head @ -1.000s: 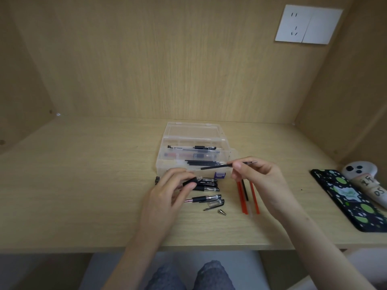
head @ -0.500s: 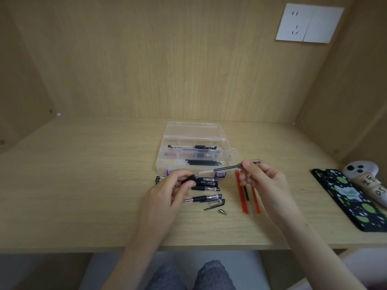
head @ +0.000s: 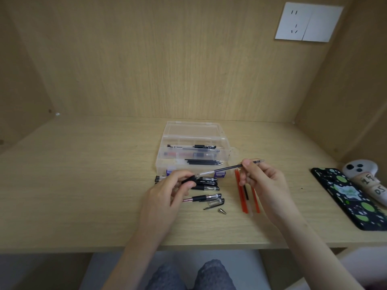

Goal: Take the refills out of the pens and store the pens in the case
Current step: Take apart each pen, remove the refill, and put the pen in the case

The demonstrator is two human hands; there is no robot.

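Refill [head: 226, 168], thin dark rod: R hand [head: 261, 181] pinches; L hand [head: 165, 197] grip pinches rubbery pen [head: 189, 181].

The left hand [head: 165, 197] shows its back to the camera, thumb and curled forefinger pinching the pen [head: 189, 180] by its black grip; the right hand [head: 265, 181], just to its right and slightly higher, pinches the refill [head: 227, 168] between thumb and fingertips, the other fingers curled; both bare forearms reach in from below.
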